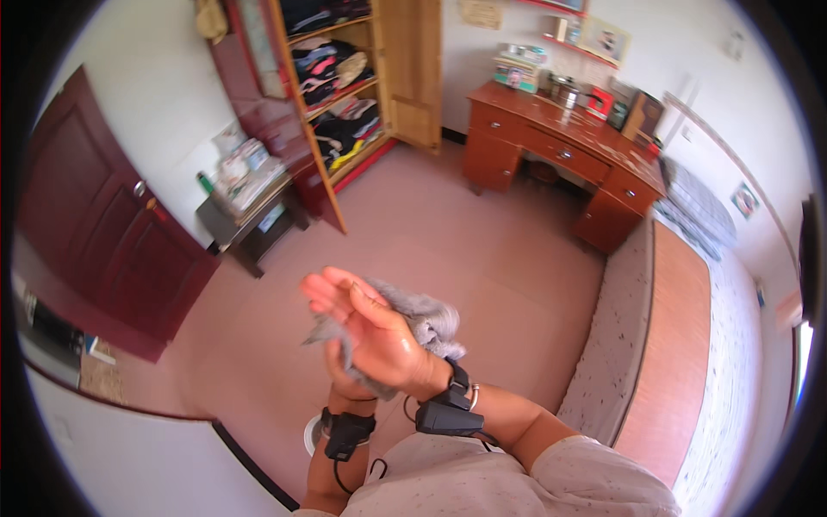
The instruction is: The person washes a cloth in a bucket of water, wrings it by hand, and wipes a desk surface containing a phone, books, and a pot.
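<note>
In front of my body my right hand (383, 345) is turned palm up, its fingers stretched out toward the upper left, and nothing lies in the palm. A crumpled grey cloth (431, 320) is bunched behind and under it, with one corner sticking out to the left. My left hand (341, 375) is below, mostly covered by the right hand and the cloth. It appears to hold the cloth against the back of the right hand; its fingertips are hidden. Each wrist wears a black strapped device with a cable.
An open wardrobe (345, 103) with folded clothes stands at the back. A reddish-brown desk (564, 142) bears several items. On the right is a bed (672, 345). A small table (250, 211) stands near the dark red door (112, 207). A white rounded rim (311, 436) shows beside my left forearm.
</note>
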A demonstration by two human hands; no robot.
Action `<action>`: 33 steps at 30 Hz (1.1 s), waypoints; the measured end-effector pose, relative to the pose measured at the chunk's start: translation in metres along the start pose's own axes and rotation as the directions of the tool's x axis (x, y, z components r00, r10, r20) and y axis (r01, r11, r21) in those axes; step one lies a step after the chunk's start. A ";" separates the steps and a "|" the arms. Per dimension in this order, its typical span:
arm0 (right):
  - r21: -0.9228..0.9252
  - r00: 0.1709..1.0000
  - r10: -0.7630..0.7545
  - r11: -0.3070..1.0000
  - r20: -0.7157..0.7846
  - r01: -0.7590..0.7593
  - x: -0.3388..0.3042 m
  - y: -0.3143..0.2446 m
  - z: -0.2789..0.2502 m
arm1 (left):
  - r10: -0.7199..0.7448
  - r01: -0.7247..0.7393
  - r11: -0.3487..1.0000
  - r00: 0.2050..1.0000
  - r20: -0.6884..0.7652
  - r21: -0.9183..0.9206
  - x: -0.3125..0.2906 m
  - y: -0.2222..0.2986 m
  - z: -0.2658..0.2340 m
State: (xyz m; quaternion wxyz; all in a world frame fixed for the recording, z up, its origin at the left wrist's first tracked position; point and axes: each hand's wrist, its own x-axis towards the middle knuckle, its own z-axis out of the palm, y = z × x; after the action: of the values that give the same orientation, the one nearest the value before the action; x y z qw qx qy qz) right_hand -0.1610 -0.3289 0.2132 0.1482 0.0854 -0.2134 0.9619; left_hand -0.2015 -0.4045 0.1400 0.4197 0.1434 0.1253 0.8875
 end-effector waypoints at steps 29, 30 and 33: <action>0.002 0.949 0.258 0.965 -0.182 -0.262 -0.040 0.019 -0.055 | -0.158 0.124 0.950 0.982 0.100 0.287 -0.005 0.016 -0.017; -0.166 0.941 0.277 0.936 -0.196 -0.311 -0.042 0.019 -0.060 | -0.047 0.031 0.997 0.973 -0.224 -0.074 -0.010 0.003 -0.028; -0.544 0.946 0.271 0.774 -0.178 -0.324 -0.044 0.019 -0.061 | -0.019 -0.005 0.985 0.990 -0.139 -0.171 -0.014 0.000 -0.053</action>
State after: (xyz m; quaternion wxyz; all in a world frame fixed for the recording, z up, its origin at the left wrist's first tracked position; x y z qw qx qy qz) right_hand -0.1319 -0.3301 0.1416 0.0220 -0.0401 -0.4932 0.8687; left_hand -0.2123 -0.4206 0.0892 0.4237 0.0438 0.0785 0.9013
